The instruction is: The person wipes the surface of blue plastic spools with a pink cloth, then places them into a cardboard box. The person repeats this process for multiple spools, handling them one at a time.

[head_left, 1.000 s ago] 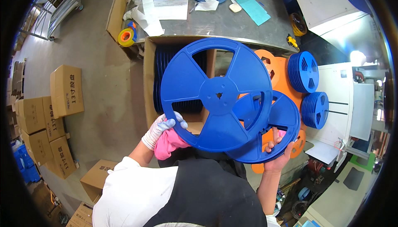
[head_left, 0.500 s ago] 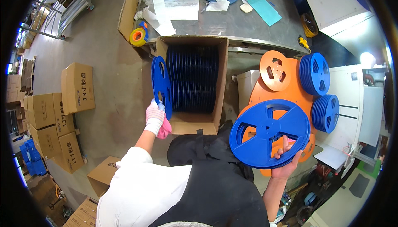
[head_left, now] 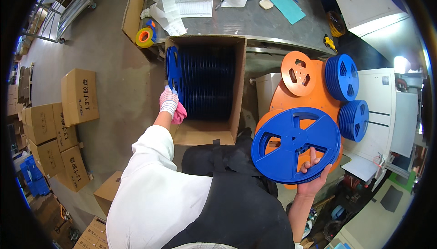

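My left hand (head_left: 171, 105), in a white and pink glove, grips the rim of a blue plastic reel (head_left: 172, 70) standing on edge at the left side of an open cardboard box (head_left: 238, 85). The box holds a row of several dark blue reels on edge. My bare right hand (head_left: 313, 175) holds up another large blue reel (head_left: 295, 143) from below, flat side toward me, to the right of the box.
Orange reels (head_left: 299, 73) and stacks of blue reels (head_left: 342, 77) sit at the right by a white cabinet (head_left: 387, 108). A grey table (head_left: 255, 19) beyond the box carries papers and tape rolls (head_left: 144, 36). Closed cartons (head_left: 79, 95) stand on the floor at left.
My left hand carried one blue reel from in front of me down into the box's left side. The right hand keeps the other reel, now lower and further right.
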The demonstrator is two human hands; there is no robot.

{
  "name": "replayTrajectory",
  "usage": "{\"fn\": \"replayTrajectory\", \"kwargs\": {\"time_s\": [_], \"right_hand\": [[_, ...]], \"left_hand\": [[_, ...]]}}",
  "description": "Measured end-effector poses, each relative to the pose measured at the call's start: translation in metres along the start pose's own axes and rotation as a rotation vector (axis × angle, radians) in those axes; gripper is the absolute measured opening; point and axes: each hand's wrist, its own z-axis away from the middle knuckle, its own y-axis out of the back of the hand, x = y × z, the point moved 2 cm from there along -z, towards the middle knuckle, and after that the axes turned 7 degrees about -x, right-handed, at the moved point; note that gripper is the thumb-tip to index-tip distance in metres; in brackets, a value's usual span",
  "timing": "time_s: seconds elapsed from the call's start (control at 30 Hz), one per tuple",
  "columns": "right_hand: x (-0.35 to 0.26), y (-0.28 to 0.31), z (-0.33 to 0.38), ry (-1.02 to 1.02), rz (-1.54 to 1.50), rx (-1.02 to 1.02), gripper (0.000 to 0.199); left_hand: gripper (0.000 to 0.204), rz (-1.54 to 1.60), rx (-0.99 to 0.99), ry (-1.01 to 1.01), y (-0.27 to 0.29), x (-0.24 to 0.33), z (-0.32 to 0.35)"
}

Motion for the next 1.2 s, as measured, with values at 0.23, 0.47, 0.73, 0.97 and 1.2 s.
{"fn": "replayTrajectory", "kwargs": {"time_s": [0.23, 0.47, 0.73, 0.97, 1.2], "right_hand": [[0.002, 0.001, 0.0, 0.027, -0.005, 0.017, 0.048], [-0.007, -0.004, 0.006, 0.054, -0.141, -0.172, 0.048], [-0.02, -0.003, 0.01, 0.045, -0.207, -0.318, 0.05], [-0.024, 0.006, 0.013, 0.052, -0.427, -0.387, 0.051], [-0.019, 0.006, 0.018, 0.013, -0.572, -0.42, 0.05]], "left_hand": [[0.048, 0.01, -0.027, 0.077, -0.018, -0.035, 0.011], [0.027, 1.303, -0.511, 0.573, -0.037, 0.0, 0.113], [0.062, 0.246, -1.32, -0.045, -0.031, 0.051, 0.259], [0.027, 0.181, -1.059, -0.206, -0.011, 0.048, 0.233], [0.037, 1.471, -0.765, -0.254, 0.016, 0.122, 0.191]]}}
